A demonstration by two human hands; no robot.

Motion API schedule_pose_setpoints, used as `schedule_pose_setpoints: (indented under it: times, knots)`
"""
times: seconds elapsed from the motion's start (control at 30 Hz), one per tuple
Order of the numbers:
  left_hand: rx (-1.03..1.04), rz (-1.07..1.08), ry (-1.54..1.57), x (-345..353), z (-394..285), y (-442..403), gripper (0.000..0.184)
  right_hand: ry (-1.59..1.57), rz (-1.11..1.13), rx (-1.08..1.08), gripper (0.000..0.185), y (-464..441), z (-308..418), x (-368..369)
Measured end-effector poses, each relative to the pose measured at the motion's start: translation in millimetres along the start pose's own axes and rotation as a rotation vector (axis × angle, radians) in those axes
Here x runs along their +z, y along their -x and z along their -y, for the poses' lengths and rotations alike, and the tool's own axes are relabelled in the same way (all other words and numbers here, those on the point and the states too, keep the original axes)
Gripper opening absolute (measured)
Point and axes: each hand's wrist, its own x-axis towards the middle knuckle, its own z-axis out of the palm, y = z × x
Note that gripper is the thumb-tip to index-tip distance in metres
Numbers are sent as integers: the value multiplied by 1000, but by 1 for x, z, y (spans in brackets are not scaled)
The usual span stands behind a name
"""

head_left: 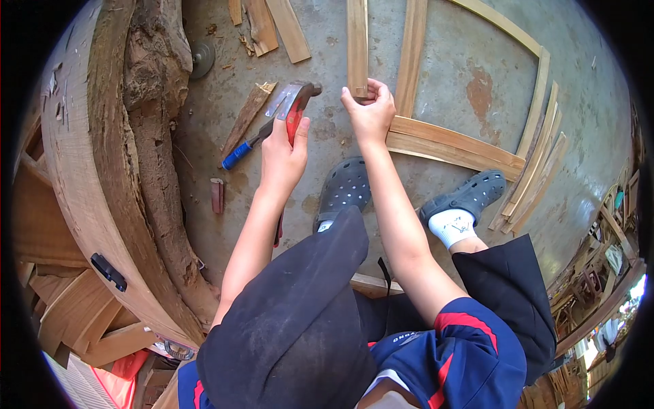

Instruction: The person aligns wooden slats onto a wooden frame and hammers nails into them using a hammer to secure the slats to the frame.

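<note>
My left hand (283,153) is closed around a claw hammer (297,109) with a metal head and red on its handle. A tool with a blue grip (237,155) and dark shaft runs up beside this hand; I cannot tell whether it is held or on the floor. My right hand (372,116) grips the near end of a wooden strip (357,44) between thumb and fingers. To its right, another strip (411,61) meets wooden crosspieces (456,146), forming part of a frame on the floor.
Thin wooden strips (535,170) lie beside the frame on the right. A large rough log (157,136) runs along the left. Wood scraps (245,119) and a small brown block (216,195) lie on the concrete floor (327,129). My shoes (470,194) stand near the frame.
</note>
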Motion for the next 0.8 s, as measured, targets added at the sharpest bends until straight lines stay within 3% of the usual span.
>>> schedule_pose_setpoints:
  times: [0.17,0.27,0.33,0.57,0.6,0.67,0.7,0.77,0.8]
  knots:
    - [-30,26,-55,15,14,-2,34,149,-38,-99,49,12,11,-10]
    - [35,-8,-55,32,31,-8,31,205,-28,-129,47,16,15,-21]
    - [213,-110,-122,41,35,-11,36,279,111,-70,48,18,11,-26]
    - [216,-64,-324,51,24,-28,38,101,109,7,45,46,19,-52]
    - [367,-171,-395,50,17,-29,28,12,86,21,44,51,21,-54]
    - [344,-85,-68,45,-24,-24,25,-6,74,35,44,59,25,-60]
    - [358,-74,-63,52,-31,-24,25,-39,53,33,44,64,21,-58]
    - [184,196,350,65,-45,-25,25,-52,-13,-19,44,76,11,-53]
    - [196,209,352,70,-51,-27,25,-84,-80,-59,44,81,8,-51]
